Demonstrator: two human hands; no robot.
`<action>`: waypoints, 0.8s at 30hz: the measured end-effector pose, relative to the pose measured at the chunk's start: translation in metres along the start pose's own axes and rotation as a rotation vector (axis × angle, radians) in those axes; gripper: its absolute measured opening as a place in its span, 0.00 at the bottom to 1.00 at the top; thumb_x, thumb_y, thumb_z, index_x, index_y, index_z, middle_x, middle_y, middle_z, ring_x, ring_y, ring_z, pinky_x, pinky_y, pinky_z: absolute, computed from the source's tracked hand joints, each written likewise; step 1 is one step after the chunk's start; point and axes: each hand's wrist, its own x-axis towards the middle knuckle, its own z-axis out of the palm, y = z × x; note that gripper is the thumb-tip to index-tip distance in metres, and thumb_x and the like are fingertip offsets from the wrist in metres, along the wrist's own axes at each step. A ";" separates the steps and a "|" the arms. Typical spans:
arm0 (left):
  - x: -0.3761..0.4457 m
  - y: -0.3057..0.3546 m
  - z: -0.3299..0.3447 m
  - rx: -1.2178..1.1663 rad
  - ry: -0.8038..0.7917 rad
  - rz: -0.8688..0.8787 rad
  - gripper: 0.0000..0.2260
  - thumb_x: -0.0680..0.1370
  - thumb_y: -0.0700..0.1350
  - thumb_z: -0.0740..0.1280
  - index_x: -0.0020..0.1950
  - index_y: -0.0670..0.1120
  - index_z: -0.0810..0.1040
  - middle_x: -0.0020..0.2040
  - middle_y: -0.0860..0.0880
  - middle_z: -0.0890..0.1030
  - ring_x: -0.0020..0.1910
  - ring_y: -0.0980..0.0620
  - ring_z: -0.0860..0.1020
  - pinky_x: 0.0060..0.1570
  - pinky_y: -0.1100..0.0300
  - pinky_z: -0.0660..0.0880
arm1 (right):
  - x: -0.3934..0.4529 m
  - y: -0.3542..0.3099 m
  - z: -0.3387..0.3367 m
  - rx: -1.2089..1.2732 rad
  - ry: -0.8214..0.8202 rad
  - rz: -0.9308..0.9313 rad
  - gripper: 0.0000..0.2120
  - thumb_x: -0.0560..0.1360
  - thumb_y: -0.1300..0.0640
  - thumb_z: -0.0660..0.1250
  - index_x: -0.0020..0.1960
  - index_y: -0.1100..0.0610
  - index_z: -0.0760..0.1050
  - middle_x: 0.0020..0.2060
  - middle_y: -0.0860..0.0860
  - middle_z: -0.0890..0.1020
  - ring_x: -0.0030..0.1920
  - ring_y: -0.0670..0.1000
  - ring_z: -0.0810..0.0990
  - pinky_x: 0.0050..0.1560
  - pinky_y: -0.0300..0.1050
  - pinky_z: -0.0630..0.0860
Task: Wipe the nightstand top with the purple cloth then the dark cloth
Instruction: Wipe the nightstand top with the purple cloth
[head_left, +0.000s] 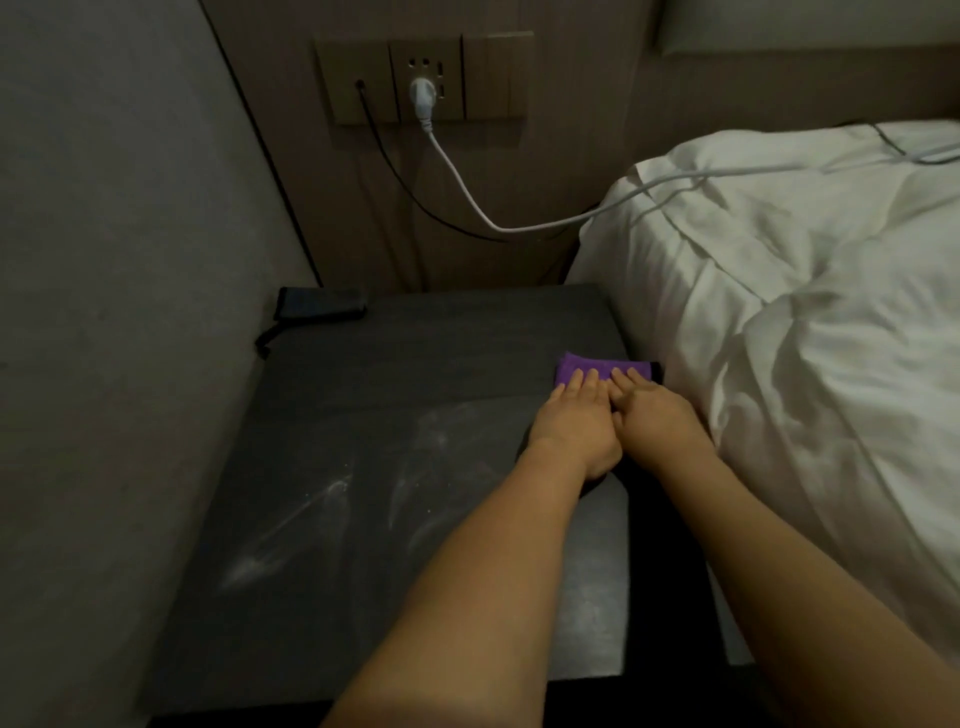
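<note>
A bedroom, perhaps a hotel room. A bed (779, 312) with rumpled white bedding lies just right of the right hand (660, 410). The hands rest on a dark bedside table (363, 415). Beyond them, a wall panel of sockets (423, 78) holds a white plug (422, 96) and cable.

Left hand (574, 421) and right hand (657, 410) press purple cloth (602, 370) flat on nightstand (363, 415)
</note>
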 end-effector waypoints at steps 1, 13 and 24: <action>-0.002 0.000 0.001 -0.001 0.005 0.001 0.28 0.82 0.46 0.52 0.79 0.39 0.48 0.81 0.43 0.47 0.80 0.47 0.47 0.78 0.55 0.45 | -0.001 -0.001 0.002 -0.005 0.002 -0.004 0.43 0.64 0.48 0.34 0.75 0.59 0.59 0.76 0.57 0.61 0.76 0.53 0.59 0.76 0.45 0.57; -0.045 -0.069 -0.011 -0.001 0.010 -0.028 0.28 0.82 0.46 0.53 0.80 0.41 0.47 0.81 0.44 0.48 0.80 0.49 0.46 0.77 0.56 0.45 | -0.004 -0.084 0.000 0.041 -0.011 -0.024 0.25 0.81 0.55 0.51 0.76 0.60 0.57 0.77 0.57 0.59 0.77 0.54 0.58 0.75 0.46 0.55; -0.123 -0.188 -0.030 -0.013 0.051 -0.197 0.28 0.82 0.46 0.54 0.80 0.42 0.49 0.81 0.45 0.50 0.80 0.49 0.49 0.76 0.57 0.47 | 0.004 -0.227 0.002 0.108 0.005 -0.177 0.24 0.81 0.55 0.50 0.76 0.59 0.58 0.77 0.54 0.59 0.77 0.53 0.56 0.76 0.47 0.53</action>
